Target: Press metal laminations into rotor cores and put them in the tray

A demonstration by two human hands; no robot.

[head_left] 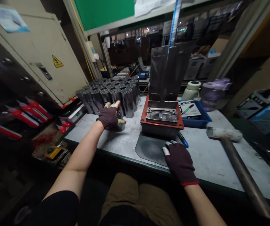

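Observation:
My left hand (109, 117), in a dark maroon knit glove with pale fingertips, reaches over the bench at the front of a packed group of grey metal cylinders (127, 102). Its fingers and thumb are apart. Part of a metal piece shows beneath the thumb; whether the hand touches it I cannot tell. My right hand (180, 161), gloved alike, lies with its fingers stretched out at the right edge of a dark flat mat (149, 149). Behind that mat stands a metal fixture (162, 115) on an orange-topped block (144, 117), with a tall dark plate rising at its back.
A mallet (224, 134) lies at the right. A blue marker (183, 139) is beside the block. Behind are a blue tray (205, 117) with a box, a pale flask (191, 91) and a purple bottle (213, 94). Red bottles (26, 114) and a cabinet (43, 53) stand left.

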